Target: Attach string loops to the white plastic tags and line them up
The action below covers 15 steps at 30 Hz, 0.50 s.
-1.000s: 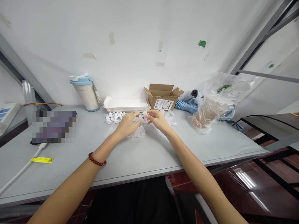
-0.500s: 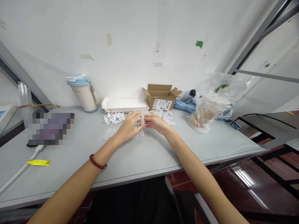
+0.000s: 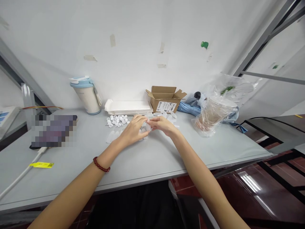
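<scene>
Between my hands is a small translucent plastic bottle (image 3: pixel 148 126), partly covered by fingers. My left hand (image 3: pixel 132 129) is closed around its left side, thumb low and fingers near the top. The fingers of my right hand (image 3: pixel 163 124) pinch together at its upper part; what exactly they grip there is hidden. Beyond my left hand lies a pile of small white caps (image 3: pixel 116 120). Several clear plastic pieces (image 3: pixel 111 136) rest on the table by my left wrist, and more translucent pieces (image 3: pixel 171 118) lie behind my right hand.
An open cardboard box (image 3: pixel 164 101) and a stack of white trays (image 3: pixel 130 107) stand against the wall. To the left are a tumbler (image 3: pixel 87 97) and a pixelated flat device (image 3: pixel 56 130) with a white cable. A plastic-wrapped cup (image 3: pixel 214 113) and blue cloth (image 3: pixel 189 108) are on the right.
The bottle, upright with a thin tip showing above the fingers before, is now more covered. My right fingers have closed in to a pinch near its top.
</scene>
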Each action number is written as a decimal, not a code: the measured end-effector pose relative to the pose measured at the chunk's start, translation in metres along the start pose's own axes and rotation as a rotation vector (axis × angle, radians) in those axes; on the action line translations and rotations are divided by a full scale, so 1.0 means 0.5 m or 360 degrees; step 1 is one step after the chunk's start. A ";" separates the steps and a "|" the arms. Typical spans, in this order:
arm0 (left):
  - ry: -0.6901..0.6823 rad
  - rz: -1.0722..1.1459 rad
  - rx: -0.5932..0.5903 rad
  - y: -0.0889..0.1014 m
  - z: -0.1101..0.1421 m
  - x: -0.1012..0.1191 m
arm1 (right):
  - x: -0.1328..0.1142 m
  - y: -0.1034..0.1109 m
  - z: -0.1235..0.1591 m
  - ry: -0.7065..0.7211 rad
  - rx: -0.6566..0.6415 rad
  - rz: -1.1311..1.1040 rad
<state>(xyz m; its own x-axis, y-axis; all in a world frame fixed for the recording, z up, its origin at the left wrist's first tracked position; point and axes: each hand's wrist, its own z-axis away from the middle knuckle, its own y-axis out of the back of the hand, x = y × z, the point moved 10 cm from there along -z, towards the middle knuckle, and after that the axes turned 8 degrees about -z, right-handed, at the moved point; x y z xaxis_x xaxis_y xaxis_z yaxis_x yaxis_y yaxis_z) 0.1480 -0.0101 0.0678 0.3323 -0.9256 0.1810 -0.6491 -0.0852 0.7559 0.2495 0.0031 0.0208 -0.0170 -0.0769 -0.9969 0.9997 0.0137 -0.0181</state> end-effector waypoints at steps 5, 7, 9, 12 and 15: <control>0.0082 0.0029 -0.0025 -0.009 0.001 -0.008 | 0.004 0.001 -0.001 -0.0019 -0.0026 -0.0136; 0.0137 0.0055 -0.0048 -0.014 0.002 -0.014 | 0.006 0.005 -0.003 -0.0026 0.0000 -0.0181; 0.0173 0.0081 -0.0072 -0.018 0.002 -0.018 | 0.007 0.009 -0.004 -0.0025 0.0011 -0.0189; 0.0165 0.0086 -0.0098 -0.024 0.002 -0.016 | 0.013 0.017 -0.003 -0.0074 0.0032 -0.0119; 0.0163 0.0045 -0.0187 -0.036 0.004 -0.014 | 0.020 0.026 0.000 -0.0147 0.0068 0.0066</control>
<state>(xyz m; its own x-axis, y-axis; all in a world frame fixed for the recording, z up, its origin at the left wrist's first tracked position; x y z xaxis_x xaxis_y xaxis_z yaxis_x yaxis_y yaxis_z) 0.1559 -0.0030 0.0518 0.3872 -0.8840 0.2621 -0.5767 -0.0104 0.8169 0.2622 0.0024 0.0105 0.0236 -0.1689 -0.9854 0.9993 -0.0235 0.0279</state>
